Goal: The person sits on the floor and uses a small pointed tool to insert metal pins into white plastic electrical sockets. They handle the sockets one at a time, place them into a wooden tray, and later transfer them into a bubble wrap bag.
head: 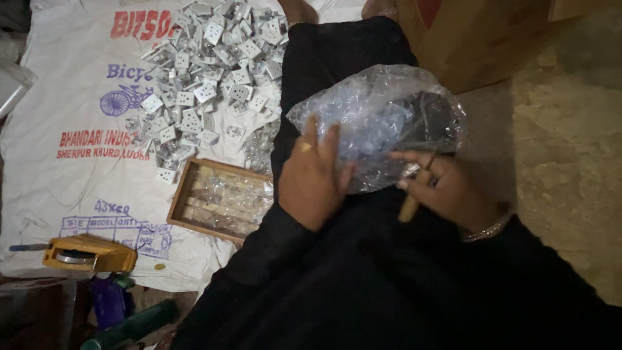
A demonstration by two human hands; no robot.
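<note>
A: Plastic bag point(379, 123), clear and crinkled, is lying on the lap of the person, on the black garment point(363, 272). Small shiny metal parts and something dark are inside it, but I cannot tell exactly what they are.

B: And the hands, how are they?

A: Left hand point(313, 181) is pressed on the near left side of the bag, with the fingers straight and only a little apart, flat against the plastic. A gold ring is on one finger. Right hand point(447, 188) is touching the bag at its near right edge. Its fingers are curled closed on a thin tool with a pale wooden handle point(409, 207), which points down toward the lap. A bangle point(487, 230) is on that wrist.

B: What is around the person?

A: To the left a white printed sack point(71, 129) is spread on the floor. On it there is a heap of white square socket plates point(204, 78), near the bag but apart from it. Just below the heap is a shallow wooden tray point(220, 198) with small packets inside, beside the left knee. At the near left edge a yellow tool point(91, 254) lies. Behind the bag, to the upper right, a brown cardboard box point(479, 39) stands on the rough floor point(570, 149).
</note>
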